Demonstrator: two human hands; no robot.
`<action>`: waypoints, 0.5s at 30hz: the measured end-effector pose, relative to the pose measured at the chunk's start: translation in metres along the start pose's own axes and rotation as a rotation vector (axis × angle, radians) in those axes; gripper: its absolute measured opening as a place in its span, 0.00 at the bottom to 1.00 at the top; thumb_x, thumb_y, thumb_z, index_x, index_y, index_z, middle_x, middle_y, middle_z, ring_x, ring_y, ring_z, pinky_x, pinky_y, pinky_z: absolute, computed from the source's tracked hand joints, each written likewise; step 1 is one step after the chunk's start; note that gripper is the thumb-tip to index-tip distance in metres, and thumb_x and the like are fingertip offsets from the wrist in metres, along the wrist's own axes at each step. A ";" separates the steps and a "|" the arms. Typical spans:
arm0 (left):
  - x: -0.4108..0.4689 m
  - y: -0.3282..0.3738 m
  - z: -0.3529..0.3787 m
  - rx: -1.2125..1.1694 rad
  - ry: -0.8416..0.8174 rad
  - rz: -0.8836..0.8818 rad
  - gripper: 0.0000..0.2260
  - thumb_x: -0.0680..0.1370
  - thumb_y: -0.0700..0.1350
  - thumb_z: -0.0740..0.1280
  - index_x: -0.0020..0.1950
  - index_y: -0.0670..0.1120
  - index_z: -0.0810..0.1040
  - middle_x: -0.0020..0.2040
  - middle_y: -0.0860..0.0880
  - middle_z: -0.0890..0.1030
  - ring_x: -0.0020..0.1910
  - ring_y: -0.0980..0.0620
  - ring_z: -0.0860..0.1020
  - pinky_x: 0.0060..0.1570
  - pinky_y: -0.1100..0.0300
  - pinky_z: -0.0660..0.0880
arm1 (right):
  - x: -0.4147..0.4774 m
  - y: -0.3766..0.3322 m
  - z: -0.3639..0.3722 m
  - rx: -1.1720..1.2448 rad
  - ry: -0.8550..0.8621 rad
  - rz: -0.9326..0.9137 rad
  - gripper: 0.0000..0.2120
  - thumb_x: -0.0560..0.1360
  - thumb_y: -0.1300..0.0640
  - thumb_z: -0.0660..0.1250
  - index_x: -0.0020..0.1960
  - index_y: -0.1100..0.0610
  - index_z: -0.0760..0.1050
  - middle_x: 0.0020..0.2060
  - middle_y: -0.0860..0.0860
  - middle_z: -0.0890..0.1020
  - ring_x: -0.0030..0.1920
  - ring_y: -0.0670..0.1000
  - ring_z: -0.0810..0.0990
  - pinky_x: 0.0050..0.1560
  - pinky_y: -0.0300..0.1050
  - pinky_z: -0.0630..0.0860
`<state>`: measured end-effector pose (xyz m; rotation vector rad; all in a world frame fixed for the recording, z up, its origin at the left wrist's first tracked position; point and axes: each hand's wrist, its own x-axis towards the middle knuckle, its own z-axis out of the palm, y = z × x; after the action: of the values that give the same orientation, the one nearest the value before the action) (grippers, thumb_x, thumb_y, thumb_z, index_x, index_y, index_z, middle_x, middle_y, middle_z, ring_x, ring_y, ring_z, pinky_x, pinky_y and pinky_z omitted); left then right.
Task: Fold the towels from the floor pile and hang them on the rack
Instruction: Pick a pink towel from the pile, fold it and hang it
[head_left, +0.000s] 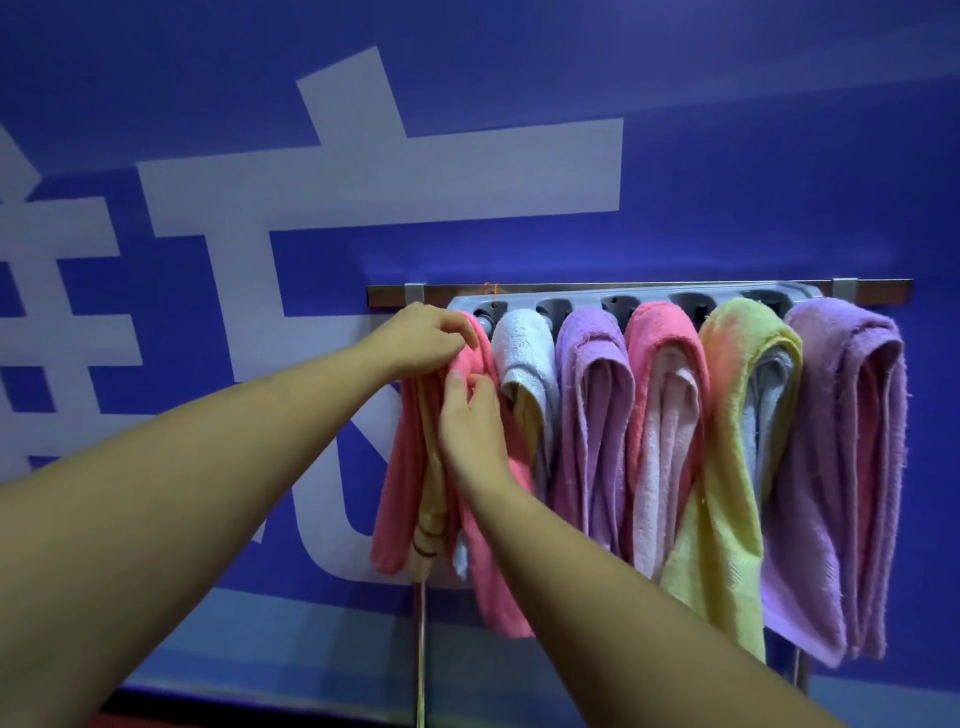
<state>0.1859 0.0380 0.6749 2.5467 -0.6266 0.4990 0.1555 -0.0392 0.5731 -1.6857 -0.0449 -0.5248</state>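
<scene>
A grey rack (576, 302) with several pegs hangs on a metal wall rail (649, 289). A folded pink towel (400, 483) drapes over its leftmost peg, with a yellow striped layer showing inside the fold. My left hand (423, 335) pinches the top of this pink towel at the peg. My right hand (470, 415) holds its front fold just below. To the right hang a white towel (522, 353), a purple towel (592, 415), a pink and pale towel (660, 415), a yellow towel (727, 467) and a large purple towel (841, 467). The floor pile is out of view.
A blue wall (727, 156) with large white characters fills the background. A lighter blue band runs along the wall's base. A thin cord (421, 649) dangles below the pink towel. A metal leg (802, 675) shows under the rack's right end.
</scene>
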 end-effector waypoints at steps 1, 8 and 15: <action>-0.001 0.001 -0.001 -0.009 -0.002 0.003 0.17 0.74 0.37 0.60 0.46 0.56 0.84 0.36 0.60 0.76 0.38 0.59 0.71 0.34 0.64 0.66 | 0.003 -0.001 0.003 0.128 0.005 0.062 0.25 0.82 0.41 0.55 0.69 0.58 0.71 0.65 0.57 0.78 0.65 0.58 0.76 0.68 0.54 0.70; -0.001 -0.002 0.000 -0.112 0.030 0.008 0.18 0.74 0.36 0.59 0.47 0.52 0.86 0.41 0.59 0.78 0.37 0.57 0.74 0.28 0.71 0.65 | 0.027 0.016 -0.008 0.038 -0.086 0.075 0.23 0.82 0.51 0.55 0.76 0.46 0.67 0.66 0.56 0.79 0.64 0.58 0.78 0.67 0.53 0.72; -0.001 -0.006 0.011 -0.255 0.052 -0.026 0.18 0.74 0.36 0.59 0.48 0.52 0.86 0.43 0.54 0.78 0.34 0.54 0.70 0.24 0.71 0.64 | 0.036 0.026 -0.027 -0.274 0.046 0.060 0.26 0.85 0.46 0.48 0.72 0.60 0.71 0.68 0.64 0.76 0.69 0.63 0.74 0.69 0.53 0.67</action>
<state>0.1910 0.0373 0.6632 2.2918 -0.5973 0.4448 0.1875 -0.0793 0.5648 -1.9349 0.1159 -0.5429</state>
